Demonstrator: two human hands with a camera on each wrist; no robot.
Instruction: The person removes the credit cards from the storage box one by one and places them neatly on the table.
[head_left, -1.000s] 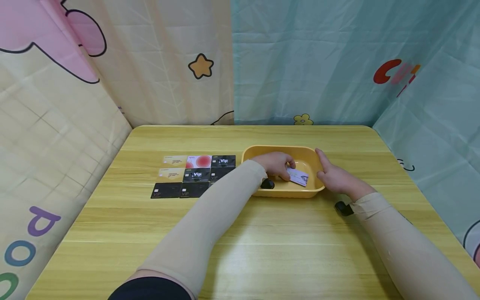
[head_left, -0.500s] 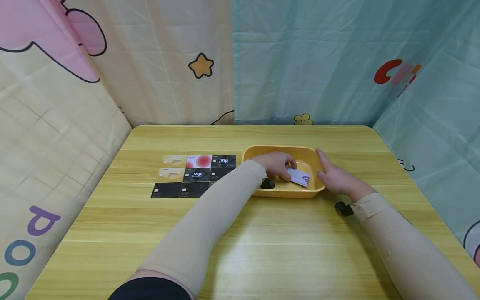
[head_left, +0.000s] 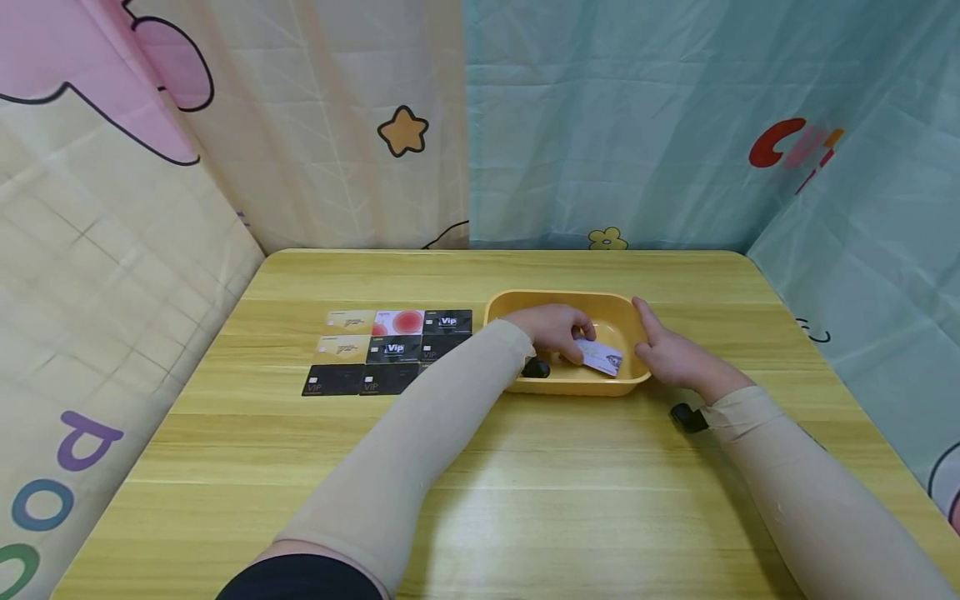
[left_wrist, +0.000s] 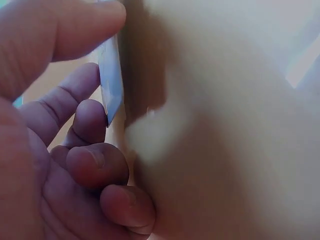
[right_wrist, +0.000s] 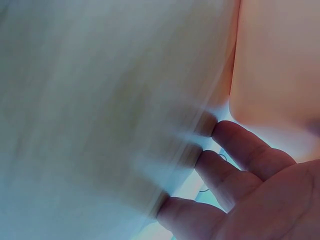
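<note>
A yellow plastic tray [head_left: 573, 388] stands right of centre on the wooden table. Reaching into it, my left hand [head_left: 551, 327] pinches a pale purple-white card [head_left: 602, 358] between thumb and fingers. The left wrist view shows that card [left_wrist: 112, 82] edge-on, the thumb on one face and the fingertips behind it. At the tray's right end, my right hand [head_left: 682, 362] touches the rim with its fingers fairly straight. The right wrist view catches fingertips [right_wrist: 227, 130] resting on the tabletop beside the tray's wall [right_wrist: 275, 60].
Left of the tray, several cards lie flat in neat rows: a gold card [head_left: 343, 349], a red-and-white card [head_left: 398, 322] and black VIP cards [head_left: 332, 380] among them. My left forearm covers part of the lowest row. Printed curtains [head_left: 600, 125] hang behind the table.
The pinched card has shifted very slightly to the right inside the tray. Both hands otherwise hold their places.
</note>
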